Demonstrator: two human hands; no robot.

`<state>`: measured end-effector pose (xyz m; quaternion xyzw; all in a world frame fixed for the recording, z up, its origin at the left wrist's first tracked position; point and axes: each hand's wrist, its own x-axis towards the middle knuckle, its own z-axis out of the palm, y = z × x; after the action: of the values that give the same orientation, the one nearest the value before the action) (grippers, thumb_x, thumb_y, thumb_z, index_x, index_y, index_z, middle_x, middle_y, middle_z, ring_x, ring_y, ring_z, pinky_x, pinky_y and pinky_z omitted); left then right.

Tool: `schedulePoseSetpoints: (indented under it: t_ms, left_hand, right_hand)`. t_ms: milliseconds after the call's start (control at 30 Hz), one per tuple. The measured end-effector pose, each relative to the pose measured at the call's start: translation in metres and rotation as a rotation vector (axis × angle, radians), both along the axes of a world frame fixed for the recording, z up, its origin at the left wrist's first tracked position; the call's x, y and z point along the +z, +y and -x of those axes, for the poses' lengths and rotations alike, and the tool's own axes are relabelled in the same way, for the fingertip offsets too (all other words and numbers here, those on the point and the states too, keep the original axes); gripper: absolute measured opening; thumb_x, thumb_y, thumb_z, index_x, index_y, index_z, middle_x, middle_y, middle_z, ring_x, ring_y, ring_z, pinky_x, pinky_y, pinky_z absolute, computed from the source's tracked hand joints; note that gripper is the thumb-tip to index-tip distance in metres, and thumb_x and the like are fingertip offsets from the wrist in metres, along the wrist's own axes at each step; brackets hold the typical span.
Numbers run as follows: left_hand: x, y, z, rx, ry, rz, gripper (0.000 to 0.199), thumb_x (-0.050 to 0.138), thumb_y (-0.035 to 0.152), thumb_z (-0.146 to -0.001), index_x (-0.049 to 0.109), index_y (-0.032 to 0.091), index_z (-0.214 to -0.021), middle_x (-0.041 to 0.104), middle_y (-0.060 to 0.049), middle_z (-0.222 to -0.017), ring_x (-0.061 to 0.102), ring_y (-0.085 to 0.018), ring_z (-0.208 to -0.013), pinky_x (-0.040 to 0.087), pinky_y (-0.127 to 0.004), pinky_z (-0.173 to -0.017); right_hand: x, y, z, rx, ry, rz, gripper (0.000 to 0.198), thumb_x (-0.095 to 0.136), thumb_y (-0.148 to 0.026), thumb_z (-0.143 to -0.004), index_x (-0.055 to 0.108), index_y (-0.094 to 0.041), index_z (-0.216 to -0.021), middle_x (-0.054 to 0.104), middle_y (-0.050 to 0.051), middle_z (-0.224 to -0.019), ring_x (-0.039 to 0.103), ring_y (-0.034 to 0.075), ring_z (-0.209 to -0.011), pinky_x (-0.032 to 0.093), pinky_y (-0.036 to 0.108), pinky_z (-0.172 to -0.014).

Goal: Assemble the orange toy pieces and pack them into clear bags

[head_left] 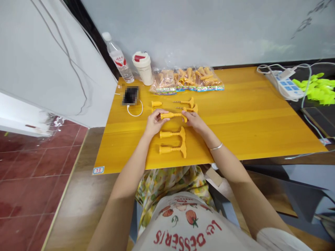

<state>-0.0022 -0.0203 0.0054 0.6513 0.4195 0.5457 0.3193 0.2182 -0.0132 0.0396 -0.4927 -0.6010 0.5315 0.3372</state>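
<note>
Between my two hands is a yellow plastic corkscrew (171, 115), lying crosswise above the table with its sleeve on. My left hand (156, 122) is closed round the sleeve end. At the T-shaped handle, my right hand (195, 120) grips from the other side. Two sleeved corkscrews, an upper one (171, 134) and a lower one (172, 149), lie nearer my body. Beyond my hands are two bare corkscrews (190, 102) with metal spirals pointing left. A loose yellow sleeve (156, 104) lies to their left; another piece below it is mostly hidden by my left hand.
Along the wall stand a water bottle (120, 61), a lidded cup (143, 69) and clear bags of yellow parts (187, 80). A blurred device (131, 95) with a white cable lies at left. A power strip (286, 85) and bright green pieces (318, 89) are at far right.
</note>
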Motion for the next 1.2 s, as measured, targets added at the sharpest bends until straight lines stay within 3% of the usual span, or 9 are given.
schedulePoseSetpoints:
  t_ms: [67,133,267,433,633,767,867,1000,1200]
  left_hand:
    - [0.0,0.0,0.001,-0.019,0.02,0.0,0.038,0.078,0.05,-0.075,0.069,0.021,-0.098,0.068,-0.006,-0.096,0.064,-0.019,-0.093,0.05,-0.031,-0.082]
    - [0.0,0.0,0.003,-0.035,0.046,0.037,0.037,0.078,0.049,-0.076,0.069,0.022,-0.099,0.066,-0.004,-0.09,0.062,-0.017,-0.082,0.048,-0.03,-0.075]
    - [0.003,-0.001,0.012,-0.028,0.121,0.147,0.036,0.079,0.046,-0.074,0.067,0.022,-0.098,0.053,0.003,-0.068,0.047,-0.012,-0.058,0.038,-0.026,-0.058]
    - [0.013,-0.008,0.018,-0.081,0.246,0.234,0.029,0.077,0.039,-0.073,0.061,0.021,-0.09,0.045,0.006,-0.063,0.037,-0.01,-0.054,0.031,-0.025,-0.055]
    - [0.016,-0.012,0.023,-0.112,0.455,0.263,0.024,0.073,0.028,-0.071,0.057,0.02,-0.088,0.053,0.004,-0.078,0.041,-0.01,-0.06,0.036,-0.025,-0.06]
    - [0.017,-0.011,0.025,-0.157,0.447,0.232,0.022,0.072,0.032,-0.075,0.058,0.02,-0.086,0.056,0.003,-0.078,0.045,-0.011,-0.062,0.041,-0.026,-0.063]
    - [0.016,-0.006,0.027,0.003,0.395,0.09,0.02,0.068,0.039,-0.082,0.061,0.02,-0.086,0.059,-0.001,-0.082,0.053,-0.015,-0.073,0.046,-0.03,-0.074]
    - [0.005,0.003,0.032,0.296,0.456,-0.097,0.027,0.071,0.036,-0.081,0.065,0.021,-0.103,0.059,-0.008,-0.105,0.056,-0.024,-0.1,0.046,-0.04,-0.094]
    - [-0.014,0.011,0.037,0.338,0.568,-0.089,0.029,0.067,0.021,-0.08,0.065,0.021,-0.109,0.058,-0.01,-0.106,0.056,-0.029,-0.107,0.044,-0.049,-0.102]
  right_hand:
    - [-0.003,0.001,0.002,-0.005,0.088,0.145,0.058,0.05,-0.076,-0.082,0.049,-0.023,-0.057,0.023,-0.009,-0.043,0.019,0.009,-0.042,0.019,0.026,-0.044]
    - [-0.003,0.002,0.001,-0.013,0.091,0.183,0.061,0.046,-0.076,-0.085,0.048,-0.023,-0.055,0.023,-0.008,-0.04,0.02,0.009,-0.039,0.019,0.026,-0.042]
    - [0.005,0.005,-0.01,-0.061,-0.143,0.006,0.074,0.033,-0.081,-0.088,0.053,-0.021,-0.05,0.035,-0.003,-0.041,0.036,0.011,-0.043,0.032,0.027,-0.049]
    - [0.009,0.014,-0.029,-0.229,-0.337,-0.225,0.076,0.033,-0.083,-0.086,0.057,-0.019,-0.051,0.044,0.0,-0.046,0.049,0.015,-0.053,0.038,0.028,-0.059]
    - [0.001,0.022,-0.043,-0.364,-0.54,-0.38,0.046,0.041,-0.054,-0.097,0.068,-0.019,-0.085,0.059,0.001,-0.066,0.054,0.017,-0.063,0.038,0.027,-0.064]
    - [-0.001,0.02,-0.044,-0.38,-0.716,-0.436,0.033,0.052,-0.044,-0.095,0.066,-0.019,-0.112,0.064,0.011,-0.102,0.061,0.023,-0.087,0.046,0.032,-0.075]
    - [-0.004,0.018,-0.043,-0.334,-0.852,-0.441,0.044,0.057,-0.045,-0.093,0.06,-0.021,-0.131,0.058,0.016,-0.117,0.057,0.03,-0.106,0.049,0.039,-0.083]
    - [-0.007,0.016,-0.041,-0.244,-0.964,-0.407,0.049,0.059,-0.045,-0.093,0.055,-0.026,-0.138,0.057,0.016,-0.117,0.053,0.032,-0.114,0.05,0.042,-0.086]
    - [-0.003,0.012,-0.039,-0.261,-0.99,-0.362,0.032,0.053,-0.041,-0.096,0.063,-0.028,-0.125,0.058,0.013,-0.113,0.058,0.028,-0.104,0.05,0.036,-0.079]
